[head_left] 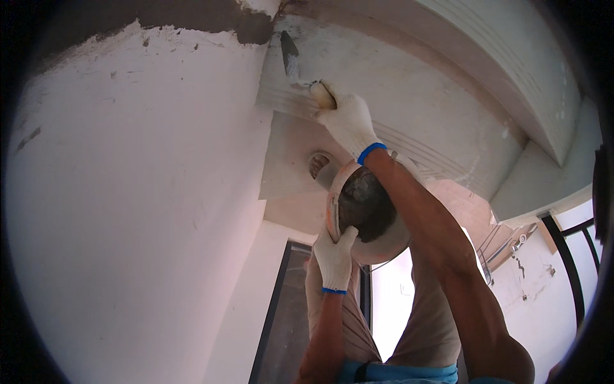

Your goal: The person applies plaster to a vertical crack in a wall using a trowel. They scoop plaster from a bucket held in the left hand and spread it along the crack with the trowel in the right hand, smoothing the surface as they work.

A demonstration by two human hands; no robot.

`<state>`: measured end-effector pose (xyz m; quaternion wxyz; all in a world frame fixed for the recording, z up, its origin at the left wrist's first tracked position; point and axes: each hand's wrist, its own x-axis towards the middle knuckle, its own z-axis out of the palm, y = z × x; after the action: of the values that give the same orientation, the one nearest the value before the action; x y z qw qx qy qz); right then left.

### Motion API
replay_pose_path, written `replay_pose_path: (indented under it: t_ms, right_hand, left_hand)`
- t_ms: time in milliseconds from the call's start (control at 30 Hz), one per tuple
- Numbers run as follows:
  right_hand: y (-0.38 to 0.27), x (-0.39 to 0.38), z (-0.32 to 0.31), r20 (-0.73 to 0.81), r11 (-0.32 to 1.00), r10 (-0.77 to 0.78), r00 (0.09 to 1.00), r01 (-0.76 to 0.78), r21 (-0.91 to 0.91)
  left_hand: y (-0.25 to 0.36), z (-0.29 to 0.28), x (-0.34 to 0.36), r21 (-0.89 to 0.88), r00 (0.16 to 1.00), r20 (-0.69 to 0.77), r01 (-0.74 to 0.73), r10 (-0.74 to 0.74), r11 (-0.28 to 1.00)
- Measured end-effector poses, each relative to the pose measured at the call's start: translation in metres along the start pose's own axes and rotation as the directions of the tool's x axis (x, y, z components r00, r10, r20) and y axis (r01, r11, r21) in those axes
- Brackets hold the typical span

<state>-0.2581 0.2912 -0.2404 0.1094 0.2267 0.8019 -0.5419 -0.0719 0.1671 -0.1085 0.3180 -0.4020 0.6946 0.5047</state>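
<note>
two gloved hands were up near the ceiling in the head view, and one container was between them. the left hand (334, 256), in a white knit glove with a blue cuff band, was closed on the lower rim of a round bowl (384, 246), with the thumb over the edge. the bowl was tilted, its open side was turned toward the camera, and it had a pale, stained wall. inside the bowl there was a lump of dark grey mortar (364, 205), which filled most of the hollow part that i could see. the right forearm crossed in front of the bowl and hid its right side.

the right hand (346, 118), in the same kind of glove, was closed around the pale handle of a trowel (291, 61). the narrow blade pointed up and to the left, and its tip was at the corner where the white wall (128, 211) met the ceiling. there, a band of dark wet mortar (192, 19) ran along the top of the wall. i could not tell if the blade really touched it.

around the hands, a ribbed white moulding (409, 109) curved across the ceiling just behind the right hand. below it, a dark window frame (272, 313) stood beside the wall, well apart from the bowl. at the right side, black metal bars (569, 269) stood before a bright opening.
</note>
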Motion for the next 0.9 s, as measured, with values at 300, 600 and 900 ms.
replay_pose_path:
  t_ms: [300, 600, 900]
  right_hand:
    - [-0.008, 0.013, 0.016, 0.011, 0.998, 0.060, 0.998, -0.061, 0.026]
    - [-0.009, 0.020, 0.032, -0.056, 0.987, 0.065, 0.996, -0.056, 0.151]
    - [-0.025, 0.019, 0.043, -0.055, 0.981, 0.101, 0.993, -0.090, 0.172]
  left_hand:
    - [-0.001, -0.001, 0.003, 0.048, 1.000, -0.002, -0.010, 0.010, 0.999]
    - [-0.002, -0.004, 0.008, 0.081, 0.998, 0.047, 0.029, -0.033, 0.996]
    - [0.000, -0.006, 0.010, 0.088, 0.996, 0.072, 0.049, -0.055, 0.995]
